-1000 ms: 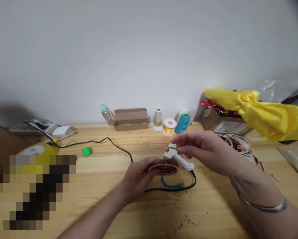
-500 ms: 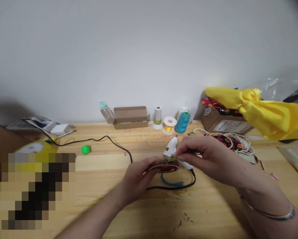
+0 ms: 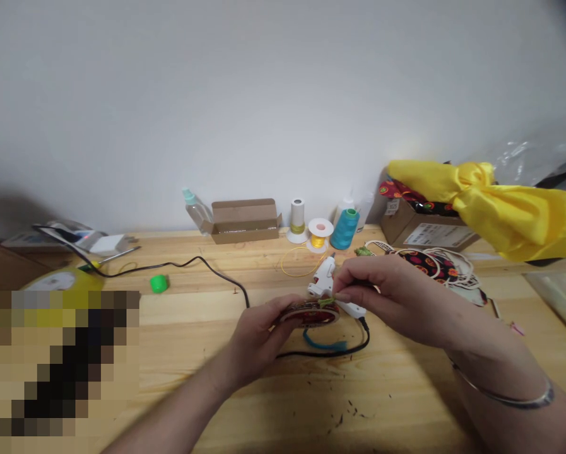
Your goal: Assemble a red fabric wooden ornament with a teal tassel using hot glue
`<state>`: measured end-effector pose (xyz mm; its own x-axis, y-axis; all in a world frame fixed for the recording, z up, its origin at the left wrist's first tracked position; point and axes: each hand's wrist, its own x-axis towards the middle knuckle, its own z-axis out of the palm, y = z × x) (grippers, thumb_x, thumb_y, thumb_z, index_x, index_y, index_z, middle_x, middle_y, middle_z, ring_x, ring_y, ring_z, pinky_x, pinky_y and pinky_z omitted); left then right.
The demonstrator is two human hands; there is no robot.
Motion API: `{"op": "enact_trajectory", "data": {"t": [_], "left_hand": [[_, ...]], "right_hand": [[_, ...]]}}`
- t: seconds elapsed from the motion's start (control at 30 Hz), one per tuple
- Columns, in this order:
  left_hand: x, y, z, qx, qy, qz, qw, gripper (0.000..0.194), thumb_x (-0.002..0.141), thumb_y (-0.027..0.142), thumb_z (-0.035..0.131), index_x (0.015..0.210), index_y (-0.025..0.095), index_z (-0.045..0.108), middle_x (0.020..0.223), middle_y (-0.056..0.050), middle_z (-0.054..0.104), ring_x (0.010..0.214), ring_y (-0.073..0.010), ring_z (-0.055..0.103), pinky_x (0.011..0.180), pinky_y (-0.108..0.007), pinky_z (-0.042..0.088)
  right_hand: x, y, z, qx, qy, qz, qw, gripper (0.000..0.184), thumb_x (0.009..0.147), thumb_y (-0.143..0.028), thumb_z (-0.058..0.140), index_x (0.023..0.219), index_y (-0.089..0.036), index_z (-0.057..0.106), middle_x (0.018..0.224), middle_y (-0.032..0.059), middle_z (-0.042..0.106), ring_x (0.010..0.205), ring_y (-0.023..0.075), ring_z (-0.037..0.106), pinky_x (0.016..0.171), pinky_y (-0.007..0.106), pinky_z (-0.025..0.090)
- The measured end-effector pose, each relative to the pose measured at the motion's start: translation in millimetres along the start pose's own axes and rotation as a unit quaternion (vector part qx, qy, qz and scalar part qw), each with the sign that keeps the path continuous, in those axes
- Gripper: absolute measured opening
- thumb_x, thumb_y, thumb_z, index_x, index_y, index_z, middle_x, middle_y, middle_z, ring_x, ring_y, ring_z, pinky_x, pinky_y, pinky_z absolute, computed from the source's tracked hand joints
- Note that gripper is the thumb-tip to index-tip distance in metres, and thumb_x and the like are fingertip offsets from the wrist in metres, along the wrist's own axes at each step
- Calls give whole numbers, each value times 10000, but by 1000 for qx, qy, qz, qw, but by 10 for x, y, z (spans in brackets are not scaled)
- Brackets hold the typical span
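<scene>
green strip (image 3: 327, 303) now against round piece (image 3: 318, 317), right fingers (image 3: 345, 297) lower

A plain grey wall (image 3: 245, 101) is rising behind a pale wooden bench (image 3: 183, 340), whose grain is running from side to side. Soft light is falling across both, and a dim shadow (image 3: 3, 205) is darkening the wall's lower left.

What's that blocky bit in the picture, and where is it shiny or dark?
Head view: coarse squares cover the lower left, hiding detail there; head view: bright glints show on the crinkled clear plastic and shiny yellow satin cloth; head view: a soft shadow darkens the plain grey wall at far left, and the top right corner looks black.
</scene>
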<state>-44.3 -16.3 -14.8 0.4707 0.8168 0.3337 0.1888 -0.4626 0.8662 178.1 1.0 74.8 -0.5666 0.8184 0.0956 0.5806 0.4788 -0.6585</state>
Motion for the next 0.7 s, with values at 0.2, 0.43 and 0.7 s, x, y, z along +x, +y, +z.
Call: {"op": "enact_trajectory", "data": {"t": [0.2,0.43,0.7], "left_hand": [[0,0,-13,20,-1,7,1000,376,877,88,500,1158,331,557,1063,64,702,941,-83,654,824,-159,487],[-8,-45,-4,37,10,-5,999,337,875,111,511,1150,301,554,1058,49,703,935,-87,653,830,-175,489],[-18,-33,-12,41,9,-11,999,325,880,128,506,1155,295,553,1058,37,703,929,-99,654,826,-187,491]], "right_hand": [[6,31,-2,-11,4,2,1000,155,865,-149,496,757,-192,598,724,-33,616,675,87,520,614,199,382],[10,47,8,-23,0,-5,1000,152,859,-134,500,757,-192,598,733,-32,624,681,90,525,620,207,379],[22,42,4,-15,2,-9,1000,156,860,-126,503,819,-201,634,785,-22,650,724,98,553,655,211,400]]}}
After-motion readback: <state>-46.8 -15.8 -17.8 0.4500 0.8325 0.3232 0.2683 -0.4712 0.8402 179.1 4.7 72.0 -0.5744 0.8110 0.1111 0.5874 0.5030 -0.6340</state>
